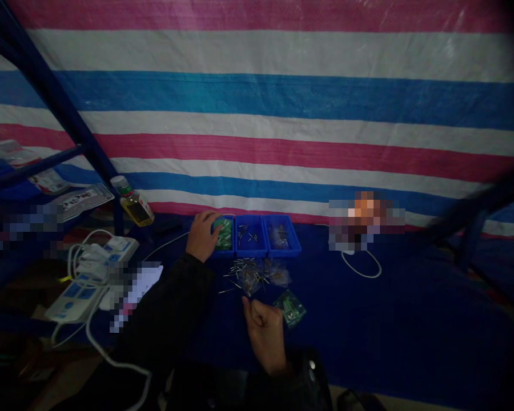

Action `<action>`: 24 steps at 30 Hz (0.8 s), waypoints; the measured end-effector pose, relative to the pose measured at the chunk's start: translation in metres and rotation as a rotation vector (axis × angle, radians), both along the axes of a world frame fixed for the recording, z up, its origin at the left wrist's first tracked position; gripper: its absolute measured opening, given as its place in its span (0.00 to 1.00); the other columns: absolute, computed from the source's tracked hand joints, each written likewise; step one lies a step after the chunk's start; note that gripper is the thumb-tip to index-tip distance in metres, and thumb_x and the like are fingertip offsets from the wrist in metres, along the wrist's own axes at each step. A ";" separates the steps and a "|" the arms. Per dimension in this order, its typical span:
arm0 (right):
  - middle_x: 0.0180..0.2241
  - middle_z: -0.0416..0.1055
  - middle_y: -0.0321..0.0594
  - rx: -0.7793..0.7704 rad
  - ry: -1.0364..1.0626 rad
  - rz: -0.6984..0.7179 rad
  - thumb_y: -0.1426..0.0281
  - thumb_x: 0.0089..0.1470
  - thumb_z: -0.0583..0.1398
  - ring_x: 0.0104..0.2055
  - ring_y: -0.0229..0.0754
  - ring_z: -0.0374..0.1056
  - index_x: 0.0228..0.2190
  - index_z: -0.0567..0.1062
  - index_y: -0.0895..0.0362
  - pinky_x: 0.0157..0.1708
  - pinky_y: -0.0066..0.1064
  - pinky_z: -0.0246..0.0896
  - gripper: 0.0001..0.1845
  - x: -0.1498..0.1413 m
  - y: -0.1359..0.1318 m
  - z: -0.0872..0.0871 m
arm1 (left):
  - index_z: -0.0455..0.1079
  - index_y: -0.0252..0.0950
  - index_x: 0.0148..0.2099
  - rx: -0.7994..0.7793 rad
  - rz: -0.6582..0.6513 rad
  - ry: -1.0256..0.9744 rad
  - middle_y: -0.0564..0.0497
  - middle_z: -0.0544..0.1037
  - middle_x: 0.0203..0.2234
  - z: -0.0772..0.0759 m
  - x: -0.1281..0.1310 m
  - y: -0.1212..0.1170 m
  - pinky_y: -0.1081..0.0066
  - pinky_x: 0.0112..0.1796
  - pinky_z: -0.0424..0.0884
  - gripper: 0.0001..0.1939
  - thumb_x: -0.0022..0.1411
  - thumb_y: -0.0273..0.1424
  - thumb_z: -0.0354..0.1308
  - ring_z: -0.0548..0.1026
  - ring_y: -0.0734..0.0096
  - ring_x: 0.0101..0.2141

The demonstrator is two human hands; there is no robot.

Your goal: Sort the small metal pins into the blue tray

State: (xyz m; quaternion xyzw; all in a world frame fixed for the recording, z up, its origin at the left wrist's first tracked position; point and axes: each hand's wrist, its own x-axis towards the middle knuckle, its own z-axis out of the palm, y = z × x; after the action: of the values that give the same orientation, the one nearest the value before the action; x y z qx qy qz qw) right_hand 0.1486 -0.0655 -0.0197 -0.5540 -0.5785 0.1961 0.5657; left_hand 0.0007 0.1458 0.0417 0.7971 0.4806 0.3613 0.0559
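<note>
Head view, inspection in progress. My left hand (202, 235) is curving over a green-printed packet (225, 235) in the leftmost of three blue plastic trays (221, 255). The hand is touching the packet, but I cannot tell whether it is actually grasping it. My right hand (265, 334) is clenching into a fist at lower centre, with no held item showing, and it is sitting just beside a second green-printed packet (290, 308) lying outside the trays.

The trays are standing in a row, touching, at centre. The middle tray (251, 252) is holding a few metal pins (242, 234), and the right tray (283, 250) is holding a clear plastic bag (278, 237). Below them, a loose pile of metal pins (245, 275) is lying on the blue-covered tabletop (411, 319), next to another clear plastic bag (278, 274).

Toward the left, two white power strips (79, 299) are lying among white cables (107, 357), beside a blurred sheet of paper (137, 291). A bottle of yellow liquid (136, 210) is lying tilted at the foot of a blue metal frame post (60, 103). At right, a blurred object (365, 218) is resting on the tabletop with a white cable (362, 266) looping in front of it. A pink, white and blue striped tarpaulin (257, 114) is hanging across the background.
</note>
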 end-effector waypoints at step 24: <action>0.41 0.75 0.47 -0.371 -0.491 -0.305 0.58 0.60 0.59 0.45 0.58 0.67 0.47 0.74 0.55 0.42 0.46 0.56 0.17 0.105 -0.033 -0.018 | 0.72 0.40 0.58 0.041 -0.027 0.191 0.43 0.72 0.56 0.013 0.017 -0.011 0.54 0.54 0.69 0.20 0.65 0.25 0.62 0.69 0.52 0.54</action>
State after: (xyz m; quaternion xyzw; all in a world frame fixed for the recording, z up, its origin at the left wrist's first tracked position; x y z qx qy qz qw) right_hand 0.2538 -0.0984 -0.0382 -0.7582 -0.5626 0.0720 0.3217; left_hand 0.0174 0.1344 0.0551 0.8354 0.4653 0.2925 -0.0018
